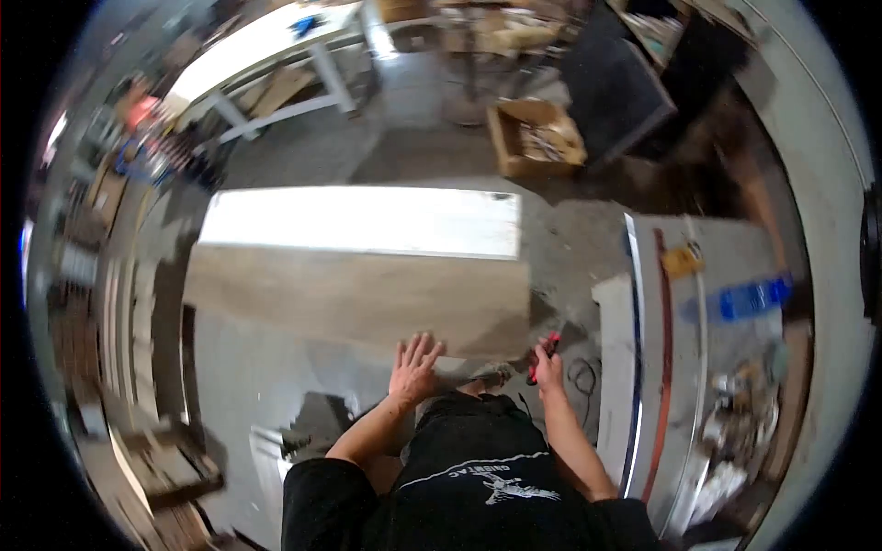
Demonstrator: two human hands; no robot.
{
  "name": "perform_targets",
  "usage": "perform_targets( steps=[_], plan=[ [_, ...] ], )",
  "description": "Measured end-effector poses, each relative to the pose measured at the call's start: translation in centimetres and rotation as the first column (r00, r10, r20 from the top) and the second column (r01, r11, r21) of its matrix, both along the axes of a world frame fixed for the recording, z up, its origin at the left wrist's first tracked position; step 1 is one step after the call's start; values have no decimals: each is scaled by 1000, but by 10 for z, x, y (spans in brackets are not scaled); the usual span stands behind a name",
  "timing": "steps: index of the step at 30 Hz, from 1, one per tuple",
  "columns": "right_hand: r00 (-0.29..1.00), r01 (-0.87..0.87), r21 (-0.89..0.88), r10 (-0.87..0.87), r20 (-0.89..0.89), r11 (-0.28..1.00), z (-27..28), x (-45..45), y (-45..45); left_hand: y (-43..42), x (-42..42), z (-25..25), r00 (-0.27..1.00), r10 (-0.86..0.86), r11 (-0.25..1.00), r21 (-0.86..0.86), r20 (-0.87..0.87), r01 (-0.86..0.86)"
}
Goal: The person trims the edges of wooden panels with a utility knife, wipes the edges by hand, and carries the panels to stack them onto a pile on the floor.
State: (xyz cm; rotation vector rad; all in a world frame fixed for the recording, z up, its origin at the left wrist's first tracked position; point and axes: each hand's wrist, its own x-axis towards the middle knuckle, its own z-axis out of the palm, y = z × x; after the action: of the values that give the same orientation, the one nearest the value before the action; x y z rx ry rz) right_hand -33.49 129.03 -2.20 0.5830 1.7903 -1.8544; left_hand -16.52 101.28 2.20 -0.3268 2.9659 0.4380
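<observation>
A long brown sheet [367, 294], like cardboard or kraft paper, lies in front of me beside a long white panel [358, 220]. My left hand [416, 369] rests with fingers spread at the near edge of the brown sheet. Close to the sheet's right corner, my right hand [548, 369] is closed around a red-and-black hand tool [543, 356]. Blur and the fingers hide exactly what kind of tool it is.
On the right, a bench [680, 358] bears metal strips, a yellow object [682, 262] and a blue bottle [755, 298]. Beyond the panel stand a cardboard box [505, 147] and a white table [266, 55]. A person [156, 129] is at far left. A dark cable [582, 375] lies near my right arm.
</observation>
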Motion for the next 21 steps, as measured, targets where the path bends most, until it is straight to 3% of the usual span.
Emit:
perform_targets(
  steps=[2, 4, 6, 8, 10, 12, 13, 16, 18, 20, 21],
  plan=[
    [991, -60, 23, 62, -121, 998, -50, 10, -7, -21, 33, -12, 974, 228, 966, -128, 5, -225],
    [1000, -3, -108, 0, -22, 994, -27, 20, -23, -30, 50, 4, 916, 402, 913, -80, -1, -400],
    [998, -60, -76, 61, 11, 995, -44, 23, -16, -40, 58, 6, 867, 497, 867, -43, 17, -496],
    [993, -11, -25, 14, 121, 1000, -34, 21, -15, -47, 62, -4, 835, 549, 835, -27, -31, -550],
    [991, 3, -13, -1, 137, 1000, -27, 23, -18, -55, 63, -2, 826, 563, 826, -25, -17, -564],
    [986, 19, 44, -26, 165, 999, -22, 23, -21, -62, 75, -4, 897, 442, 895, -48, -26, -443],
    [995, 32, 23, -34, 89, 999, -24, 26, -24, -64, 82, -7, 925, 379, 923, -61, -30, -380],
    [987, 44, 131, -63, 150, 990, -20, 28, -30, -70, 99, -5, 970, 240, 967, -91, 30, -237],
    [979, 130, 61, -138, 148, 990, -25, 33, -34, -73, 110, -3, 983, 165, 982, -111, 75, -156],
    [955, 260, 72, -267, 127, 963, -30, 34, -44, -72, 121, -13, 973, 219, 973, 52, 76, -223],
    [971, 203, 106, -214, 110, 973, -27, 36, -42, -71, 126, -18, 967, 247, 960, 119, 62, -253]
  ],
)
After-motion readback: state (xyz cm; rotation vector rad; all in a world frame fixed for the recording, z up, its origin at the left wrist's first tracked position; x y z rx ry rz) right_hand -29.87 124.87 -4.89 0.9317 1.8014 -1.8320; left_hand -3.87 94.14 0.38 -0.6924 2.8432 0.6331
